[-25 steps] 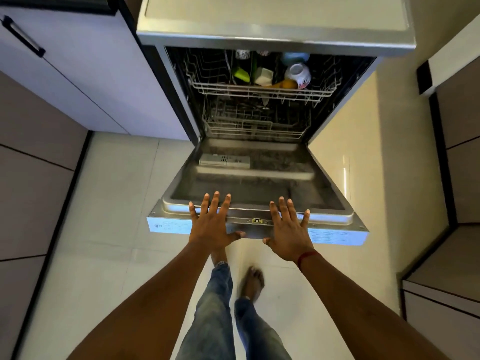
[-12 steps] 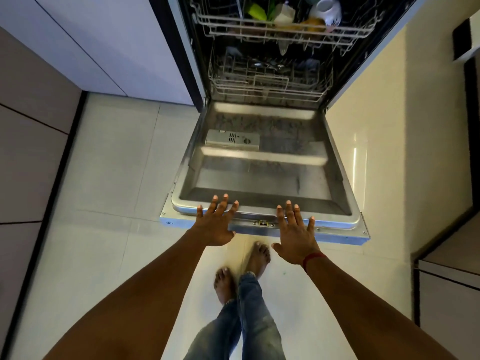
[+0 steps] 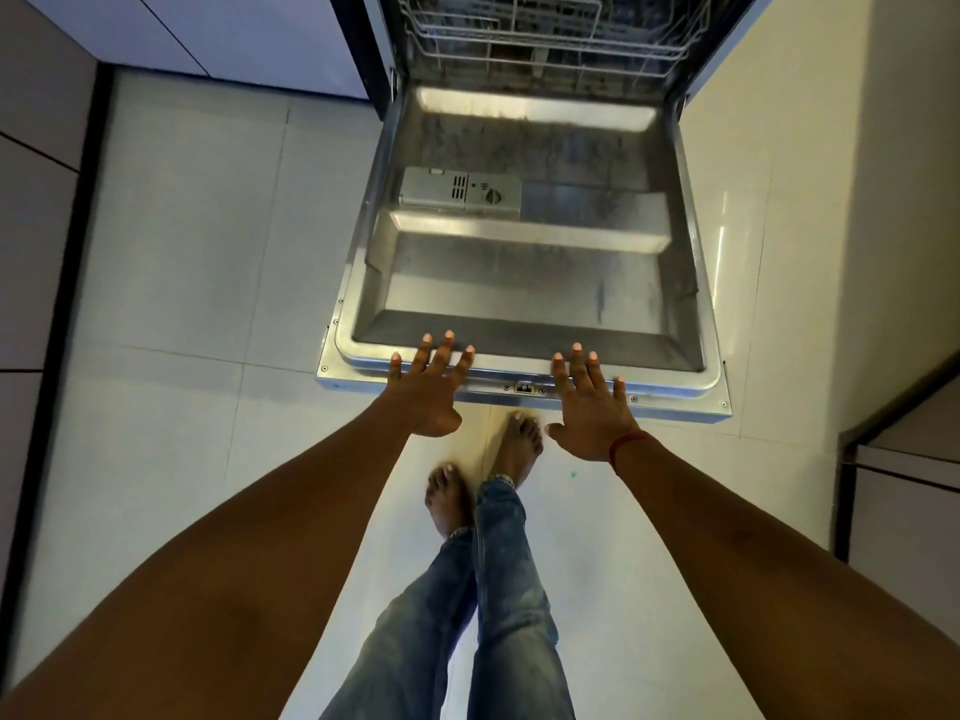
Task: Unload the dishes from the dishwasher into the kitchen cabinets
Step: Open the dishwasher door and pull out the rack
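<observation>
The dishwasher door [image 3: 524,283] lies folded down flat, its steel inner face up, with a grey detergent box [image 3: 460,192] on it. My left hand [image 3: 428,389] and my right hand [image 3: 592,407] rest palm-down on the door's near edge, fingers spread, holding nothing. Behind the door the lower wire rack [image 3: 545,39] shows at the top of the view; I see no dishes in the part that shows. The upper rack is out of frame.
White lower cabinets [image 3: 249,39] stand left of the dishwasher, a cream panel [image 3: 810,148] on its right. Dark cabinet fronts [image 3: 36,200] run along the far left, another unit [image 3: 904,485] at the right. My bare feet [image 3: 483,475] stand on the tiled floor.
The door has swung down from partly lowered to flat under both hands. My view has tipped down, so the upper rack with cups and bowls has left the frame.
</observation>
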